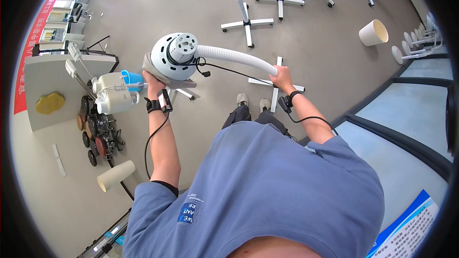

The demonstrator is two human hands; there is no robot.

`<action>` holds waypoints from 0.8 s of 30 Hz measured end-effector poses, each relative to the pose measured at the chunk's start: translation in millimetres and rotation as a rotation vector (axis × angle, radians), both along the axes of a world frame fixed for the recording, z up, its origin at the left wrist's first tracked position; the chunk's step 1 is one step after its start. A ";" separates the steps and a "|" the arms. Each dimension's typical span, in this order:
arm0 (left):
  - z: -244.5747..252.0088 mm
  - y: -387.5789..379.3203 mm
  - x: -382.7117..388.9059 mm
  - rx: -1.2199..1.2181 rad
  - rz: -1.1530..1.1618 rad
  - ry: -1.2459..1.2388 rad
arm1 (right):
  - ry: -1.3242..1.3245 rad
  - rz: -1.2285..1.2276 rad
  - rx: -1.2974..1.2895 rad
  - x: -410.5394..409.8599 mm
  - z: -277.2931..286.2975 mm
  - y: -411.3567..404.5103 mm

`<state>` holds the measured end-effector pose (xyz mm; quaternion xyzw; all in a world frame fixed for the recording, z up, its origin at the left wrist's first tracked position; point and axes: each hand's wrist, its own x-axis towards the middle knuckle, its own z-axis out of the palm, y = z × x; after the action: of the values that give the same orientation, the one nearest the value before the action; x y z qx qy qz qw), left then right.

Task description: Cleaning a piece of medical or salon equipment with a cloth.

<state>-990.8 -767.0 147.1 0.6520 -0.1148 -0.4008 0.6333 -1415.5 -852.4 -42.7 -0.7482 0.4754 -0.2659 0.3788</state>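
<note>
A pale rounded lamp or dryer head [174, 56] with dark vent slots stands in front of me at the left. My left hand [154, 81] supports it from below, with a grey cloth [157, 75] between palm and housing. From its side a white corrugated flexible arm [238, 55] curves to the right, where my right hand [282, 77] grips its far end. A black cable with a plug [205, 74] is looped around the head and runs towards my right hand. Beneath that hand a white cross-shaped base [279, 61] rests on the floor.
White wheeled stands [247, 24] are ahead. A cream bin [373, 33] stands at the right, near dark-framed glass panels [405, 114]. On the left are white steamer-like devices [114, 93], a blue bucket [132, 79], several stools [94, 129] and another cream bin [116, 175].
</note>
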 end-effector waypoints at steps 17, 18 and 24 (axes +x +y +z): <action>-78.7 29.4 -121.9 -0.314 0.256 0.569 | 0.056 -0.017 -0.049 4.3 1.6 -3.4; -78.3 26.7 -128.0 -0.327 0.291 0.603 | 0.071 -0.024 -0.038 3.9 2.1 -3.5; -81.6 16.9 -136.5 -0.420 0.256 0.656 | 0.094 -0.040 -0.022 3.0 0.2 -1.4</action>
<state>-1127.3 -750.1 65.5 0.3549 0.0960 -0.4734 0.8005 -1412.5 -853.9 -42.5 -0.7543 0.5045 -0.2431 0.3426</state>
